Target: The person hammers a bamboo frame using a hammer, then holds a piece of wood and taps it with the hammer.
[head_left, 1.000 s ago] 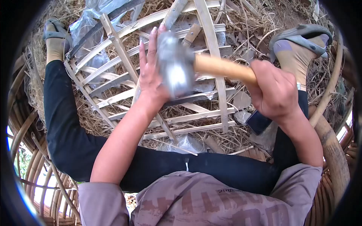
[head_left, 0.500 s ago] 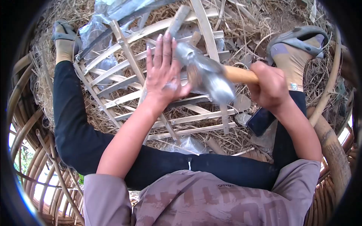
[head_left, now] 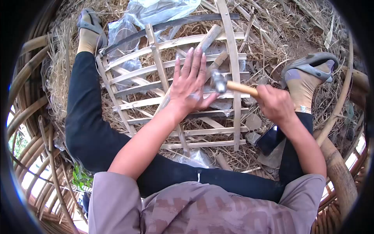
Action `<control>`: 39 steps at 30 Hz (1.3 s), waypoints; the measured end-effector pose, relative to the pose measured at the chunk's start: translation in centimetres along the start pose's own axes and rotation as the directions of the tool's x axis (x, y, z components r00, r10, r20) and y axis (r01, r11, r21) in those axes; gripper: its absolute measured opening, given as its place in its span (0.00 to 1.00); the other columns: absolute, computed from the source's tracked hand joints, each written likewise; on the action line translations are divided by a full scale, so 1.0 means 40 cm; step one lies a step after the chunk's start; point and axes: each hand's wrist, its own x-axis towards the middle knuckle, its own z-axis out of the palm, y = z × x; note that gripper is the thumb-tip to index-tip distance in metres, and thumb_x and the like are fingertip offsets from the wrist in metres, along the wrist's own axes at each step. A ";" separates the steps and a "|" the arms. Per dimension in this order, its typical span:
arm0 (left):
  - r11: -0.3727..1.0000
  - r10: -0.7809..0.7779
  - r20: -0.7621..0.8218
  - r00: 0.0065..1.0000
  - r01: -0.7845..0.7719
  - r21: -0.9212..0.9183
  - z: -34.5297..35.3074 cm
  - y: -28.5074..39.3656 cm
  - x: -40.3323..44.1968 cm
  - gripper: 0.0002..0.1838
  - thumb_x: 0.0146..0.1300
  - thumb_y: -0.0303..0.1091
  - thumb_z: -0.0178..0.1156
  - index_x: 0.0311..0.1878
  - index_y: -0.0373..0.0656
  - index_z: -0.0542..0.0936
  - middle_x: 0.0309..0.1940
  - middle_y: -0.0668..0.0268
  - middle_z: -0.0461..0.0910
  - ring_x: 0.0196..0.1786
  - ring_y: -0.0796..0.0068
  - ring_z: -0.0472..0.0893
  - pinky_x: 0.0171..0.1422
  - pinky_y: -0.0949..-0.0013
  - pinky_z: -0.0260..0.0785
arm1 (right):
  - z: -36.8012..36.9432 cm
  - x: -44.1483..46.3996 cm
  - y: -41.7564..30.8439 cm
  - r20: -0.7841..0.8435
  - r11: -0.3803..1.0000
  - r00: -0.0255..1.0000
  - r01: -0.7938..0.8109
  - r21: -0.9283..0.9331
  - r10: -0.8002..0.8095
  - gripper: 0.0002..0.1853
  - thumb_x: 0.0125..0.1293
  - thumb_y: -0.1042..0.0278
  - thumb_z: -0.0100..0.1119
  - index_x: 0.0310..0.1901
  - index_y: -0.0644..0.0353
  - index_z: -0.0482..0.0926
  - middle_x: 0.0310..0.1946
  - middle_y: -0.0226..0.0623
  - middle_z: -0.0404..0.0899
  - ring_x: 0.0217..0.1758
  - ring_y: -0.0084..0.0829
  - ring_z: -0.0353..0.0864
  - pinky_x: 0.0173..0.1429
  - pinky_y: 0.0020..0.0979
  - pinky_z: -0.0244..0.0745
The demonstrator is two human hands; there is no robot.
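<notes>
A lattice of split bamboo slats [head_left: 236,117] lies on the straw between my legs. My left hand [head_left: 189,85] rests flat on it, palm down, its fingers stretched upward and the thumb out to the right. My right hand [head_left: 276,102] is closed round the wooden handle of a hammer [head_left: 242,88]. The metal head hangs just right of my left fingers and thumb, over the slats; whether it touches them I cannot tell. Two short bamboo pieces cross diagonally beyond my fingertips, and one, a round stick [head_left: 210,38], leans across the upper slats.
Clear plastic sheeting [head_left: 159,12] lies at the lattice's far edge. A dark phone [head_left: 268,142] is beside my right leg. My sandalled feet stand to both sides. Curved bamboo poles [head_left: 339,171] and a woven wall surround me, and loose straw [head_left: 280,27] covers the ground.
The hammer, blurred and looking larger half a second ago, is now lower, with its head near the slats. My left hand stays flat on the lattice. The whole view has shifted slightly.
</notes>
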 end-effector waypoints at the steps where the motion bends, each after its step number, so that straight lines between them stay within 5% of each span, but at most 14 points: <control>1: 1.000 -0.008 0.007 1.000 0.008 0.028 0.000 -0.005 -0.005 0.63 0.56 0.72 0.61 0.82 0.30 0.55 0.85 0.46 0.48 0.87 0.47 0.47 0.86 0.37 0.37 | -0.016 0.002 -0.012 -0.097 0.992 0.992 0.093 0.080 -0.085 0.09 0.65 0.68 0.67 0.40 0.58 0.75 0.25 0.38 0.75 0.24 0.41 0.82 0.25 0.44 0.76; 3: 1.000 -0.021 0.019 1.000 0.021 0.003 -0.004 -0.004 -0.023 0.65 0.55 0.73 0.61 0.82 0.31 0.53 0.85 0.46 0.48 0.87 0.47 0.47 0.87 0.36 0.35 | 0.009 -0.001 0.027 -0.185 0.981 0.978 0.126 0.146 -0.098 0.09 0.67 0.68 0.66 0.41 0.60 0.76 0.27 0.39 0.77 0.25 0.43 0.83 0.26 0.44 0.77; 4: 1.000 -0.021 -0.013 1.000 0.020 -0.009 -0.001 -0.005 -0.013 0.65 0.55 0.73 0.61 0.82 0.31 0.53 0.85 0.46 0.48 0.87 0.47 0.47 0.87 0.36 0.35 | -0.003 0.011 0.027 0.072 0.985 0.983 -0.169 0.030 0.166 0.11 0.67 0.69 0.66 0.44 0.64 0.77 0.27 0.43 0.78 0.24 0.44 0.82 0.26 0.44 0.77; 7: 1.000 -0.016 -0.048 0.999 0.016 -0.015 0.001 -0.018 0.002 0.64 0.56 0.75 0.60 0.82 0.31 0.55 0.85 0.46 0.48 0.87 0.47 0.47 0.86 0.36 0.35 | 0.006 0.000 0.040 -0.341 0.982 0.935 0.145 0.121 -0.096 0.10 0.66 0.70 0.65 0.43 0.65 0.75 0.27 0.44 0.78 0.23 0.45 0.82 0.25 0.44 0.75; 11: 0.999 -0.019 -0.048 0.999 0.017 -0.027 0.014 -0.006 -0.007 0.63 0.57 0.76 0.58 0.82 0.32 0.56 0.85 0.48 0.48 0.87 0.49 0.48 0.86 0.36 0.35 | -0.003 -0.003 0.031 -0.290 0.920 0.930 0.302 0.251 -0.226 0.09 0.67 0.71 0.64 0.44 0.64 0.76 0.23 0.39 0.70 0.21 0.44 0.77 0.24 0.41 0.73; 15: 0.999 -0.018 -0.071 0.997 0.015 -0.038 0.007 0.005 -0.014 0.62 0.57 0.76 0.58 0.82 0.33 0.58 0.85 0.49 0.50 0.87 0.50 0.48 0.86 0.36 0.35 | -0.046 0.041 -0.043 0.003 0.898 0.975 -0.206 0.390 0.222 0.09 0.78 0.64 0.59 0.41 0.58 0.74 0.21 0.34 0.70 0.19 0.34 0.75 0.23 0.33 0.69; 17: 1.000 -0.015 -0.076 0.997 0.013 -0.025 0.006 -0.004 -0.010 0.61 0.58 0.75 0.58 0.82 0.34 0.59 0.85 0.49 0.51 0.87 0.51 0.48 0.86 0.36 0.36 | -0.028 0.028 -0.088 0.313 0.285 0.823 -0.480 0.830 0.474 0.11 0.82 0.59 0.53 0.41 0.55 0.71 0.21 0.27 0.66 0.17 0.24 0.67 0.20 0.26 0.62; 18: 1.000 -0.013 -0.082 0.997 0.011 -0.025 0.008 -0.003 -0.012 0.61 0.58 0.75 0.57 0.81 0.34 0.59 0.85 0.50 0.51 0.87 0.51 0.48 0.86 0.36 0.36 | -0.031 0.019 -0.119 0.503 -0.123 0.713 -0.514 0.849 0.489 0.12 0.84 0.57 0.51 0.42 0.53 0.70 0.20 0.23 0.64 0.16 0.19 0.63 0.19 0.23 0.58; 19: 1.000 -0.009 -0.089 0.996 0.007 -0.025 0.007 -0.004 -0.013 0.60 0.58 0.75 0.57 0.81 0.35 0.59 0.85 0.50 0.51 0.87 0.51 0.48 0.86 0.35 0.36 | -0.058 0.027 -0.178 0.565 -0.244 0.642 -0.522 0.817 0.518 0.14 0.86 0.50 0.43 0.43 0.50 0.68 0.22 0.16 0.59 0.18 0.10 0.53 0.19 0.16 0.49; 23: 0.999 -0.009 -0.102 0.995 0.005 -0.041 0.014 -0.008 -0.020 0.60 0.58 0.75 0.57 0.82 0.37 0.59 0.85 0.52 0.49 0.88 0.53 0.46 0.86 0.35 0.34 | -0.051 0.046 -0.291 0.544 -0.468 0.504 -0.281 0.838 0.671 0.15 0.86 0.48 0.42 0.45 0.49 0.67 0.22 0.19 0.58 0.17 0.11 0.52 0.17 0.17 0.49; 29: 1.000 -0.005 -0.085 0.996 0.003 -0.021 0.020 -0.010 -0.024 0.60 0.59 0.75 0.56 0.83 0.37 0.56 0.86 0.52 0.48 0.88 0.53 0.45 0.86 0.34 0.32 | 0.069 0.095 -0.456 0.434 -0.525 0.398 0.150 0.838 0.808 0.16 0.87 0.48 0.37 0.46 0.51 0.67 0.23 0.21 0.59 0.18 0.13 0.54 0.18 0.19 0.52; 32: 1.000 0.001 -0.079 0.997 -0.003 -0.027 0.022 -0.008 -0.024 0.60 0.59 0.74 0.57 0.84 0.37 0.55 0.86 0.52 0.46 0.88 0.53 0.44 0.86 0.33 0.31 | 0.115 0.148 -0.502 0.465 -0.528 0.315 0.156 0.834 0.827 0.16 0.87 0.50 0.40 0.44 0.51 0.68 0.23 0.20 0.59 0.18 0.13 0.53 0.18 0.18 0.50; 35: 0.999 -0.006 -0.073 0.997 0.003 -0.037 0.022 -0.010 -0.019 0.61 0.59 0.73 0.57 0.84 0.37 0.54 0.86 0.53 0.45 0.88 0.53 0.43 0.86 0.33 0.30 | 0.100 0.135 -0.507 0.476 -0.524 0.461 -0.026 0.851 0.749 0.14 0.87 0.52 0.41 0.45 0.50 0.68 0.23 0.19 0.58 0.18 0.12 0.53 0.18 0.18 0.51; 39: 0.999 -0.013 -0.079 0.997 0.010 -0.036 0.024 -0.009 -0.024 0.61 0.59 0.74 0.57 0.84 0.37 0.55 0.86 0.53 0.45 0.88 0.53 0.43 0.86 0.32 0.30 | 0.107 0.136 -0.511 0.382 -0.429 0.372 0.050 0.902 0.846 0.14 0.87 0.51 0.41 0.46 0.50 0.69 0.23 0.19 0.58 0.18 0.12 0.52 0.17 0.18 0.50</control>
